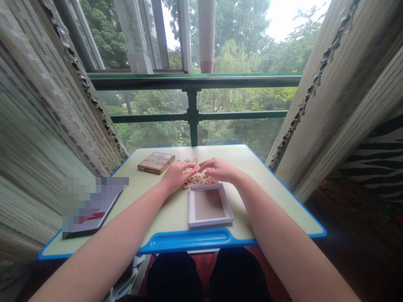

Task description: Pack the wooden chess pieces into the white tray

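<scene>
Two hands are laid over a heap of round wooden pieces (197, 178) near the far middle of the surface (151, 209). Left hand (176, 175) is spread flat on the heap's left side, right hand (220, 170) on its right, fingers (206, 164) narrowly splayed and resting on the discs; nothing is seen to be pinched or held. A few pieces (192, 160) lie loose just beyond the heap. An open tray (210, 206), shallow and bare inside, sits just in front of the heap, its far rim almost touching the discs. A lid (156, 162) lies to the left, near but apart. If the discs are being gathered, they are best swept with flat palms and kept low, so none roll. Open room is seen right of the tray and between lid and left forearm; the blue lip (189, 240) guards the near edge, while the far edge is close behind the strays. A dark book (91, 209) is set at the left corner
</scene>
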`<state>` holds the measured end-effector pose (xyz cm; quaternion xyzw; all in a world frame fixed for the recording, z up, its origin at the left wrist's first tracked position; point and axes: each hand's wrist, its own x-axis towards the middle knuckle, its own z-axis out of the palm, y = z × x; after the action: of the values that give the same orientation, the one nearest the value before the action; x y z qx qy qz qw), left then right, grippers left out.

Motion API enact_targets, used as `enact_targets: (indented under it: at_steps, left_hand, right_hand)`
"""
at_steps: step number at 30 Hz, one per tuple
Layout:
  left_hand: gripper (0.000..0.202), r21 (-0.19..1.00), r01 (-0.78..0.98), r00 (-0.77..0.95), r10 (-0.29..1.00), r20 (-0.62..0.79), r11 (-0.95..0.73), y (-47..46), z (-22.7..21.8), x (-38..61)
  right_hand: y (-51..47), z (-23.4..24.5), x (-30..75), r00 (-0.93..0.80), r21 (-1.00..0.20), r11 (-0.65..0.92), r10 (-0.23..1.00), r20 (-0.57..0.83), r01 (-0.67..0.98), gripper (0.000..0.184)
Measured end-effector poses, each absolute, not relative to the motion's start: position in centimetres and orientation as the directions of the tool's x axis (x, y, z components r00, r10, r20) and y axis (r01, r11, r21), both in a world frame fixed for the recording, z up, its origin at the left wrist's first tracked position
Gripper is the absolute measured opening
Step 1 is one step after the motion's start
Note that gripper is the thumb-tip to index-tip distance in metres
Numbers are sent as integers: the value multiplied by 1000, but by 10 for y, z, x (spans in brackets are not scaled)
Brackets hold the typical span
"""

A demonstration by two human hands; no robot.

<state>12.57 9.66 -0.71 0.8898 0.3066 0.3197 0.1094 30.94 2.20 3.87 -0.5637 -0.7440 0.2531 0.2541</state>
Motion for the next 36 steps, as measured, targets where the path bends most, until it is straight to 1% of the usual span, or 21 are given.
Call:
enact_targets:
  at_steps: [4, 7, 10, 11, 13, 16, 20, 22, 27, 30, 32, 34, 36]
  left_hand:
    - [27, 404, 463, 604, 614, 508, -789, 95, -7, 127]
    - [26, 429, 466, 570, 633, 524, -774, 93, -5, 127]
    - [25, 455, 468, 536, 652, 536, -758, 91, -2, 128]
    - [24, 463, 466, 528, 657, 539, -754, 90, -2, 128]
    - [25, 482, 452, 519, 661, 542, -751, 89, -1, 129]
    - [25, 499, 409, 522, 644, 558, -764, 88, -1, 130]
    - [26, 438, 379, 523, 579, 625, -815, 87, -2, 131]
    - [26, 407, 382, 495, 555, 668, -830, 86, -2, 132]
    - [22, 375, 390, 435, 527, 730, -841, 82, -3, 135]
    - [22, 409, 429, 413, 578, 704, -805, 79, 1, 132]
    - [21, 424, 453, 438, 610, 660, -784, 76, 6, 129]
    - [21, 426, 460, 503, 624, 598, -779, 73, 12, 126]
    - [21, 438, 468, 548, 641, 538, -768, 70, 16, 123]
  right_hand:
    - [23, 38, 310, -139, -686, 148, 988, 69, 713, 31]
    - [27, 36, 309, -57, -706, 134, 990, 132, 696, 24]
    - [32, 32, 306, -8, -792, 170, 979, 205, 586, 15]
    - [33, 32, 305, 0, -824, 179, 977, 213, 538, 15]
    - [34, 31, 304, 3, -869, 185, 978, 209, 459, 17]
    - [34, 30, 305, -2, -900, 177, 981, 192, 399, 16]
    - [34, 30, 310, 5, -914, 153, 986, 168, 376, 17]
    - [33, 30, 312, 0, -918, 162, 985, 174, 361, 17]
    - [31, 34, 315, -28, -931, 177, 984, 177, 320, 20]
    - [30, 39, 320, 48, -937, 175, 979, 198, 301, 18]
    - [29, 42, 322, 96, -941, 183, 971, 218, 284, 16]
    - [27, 44, 323, 79, -944, 173, 976, 202, 280, 18]
    - [25, 43, 321, 4, -944, 149, 988, 158, 295, 21]
